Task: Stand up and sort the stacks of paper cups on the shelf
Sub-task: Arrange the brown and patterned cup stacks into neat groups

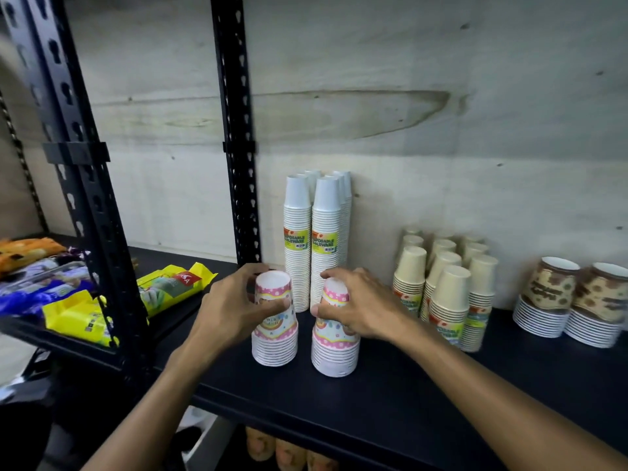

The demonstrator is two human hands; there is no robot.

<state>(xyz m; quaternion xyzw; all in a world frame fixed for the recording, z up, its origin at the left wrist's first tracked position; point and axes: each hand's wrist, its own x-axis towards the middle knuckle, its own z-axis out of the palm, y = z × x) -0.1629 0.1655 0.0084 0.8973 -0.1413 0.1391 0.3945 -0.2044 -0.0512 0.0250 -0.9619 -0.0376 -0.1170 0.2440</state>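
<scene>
With the left hand (234, 300) and right hand (356, 305) each clasped around a pink party-cup stack (274, 334), (334, 341), the person should keep both upright while sliding them toward twelve o'clock against the white stacks (312, 239).

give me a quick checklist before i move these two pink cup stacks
1. Left hand gripping the left pink stack: ok, fingers wrap its upper cups.
2. Right hand gripping the right pink stack: ok, closed over its top.
3. Both stacks upright on the shelf: left ok; right leans slightly, not ok.
4. Gap between the two pink stacks: ok, they stand apart.
5. Clearance from the white stacks behind: cannot tell, the fingertips look very close to them.
6. Room toward the cream stacks on the right: ok, bare shelf lies between.
</scene>
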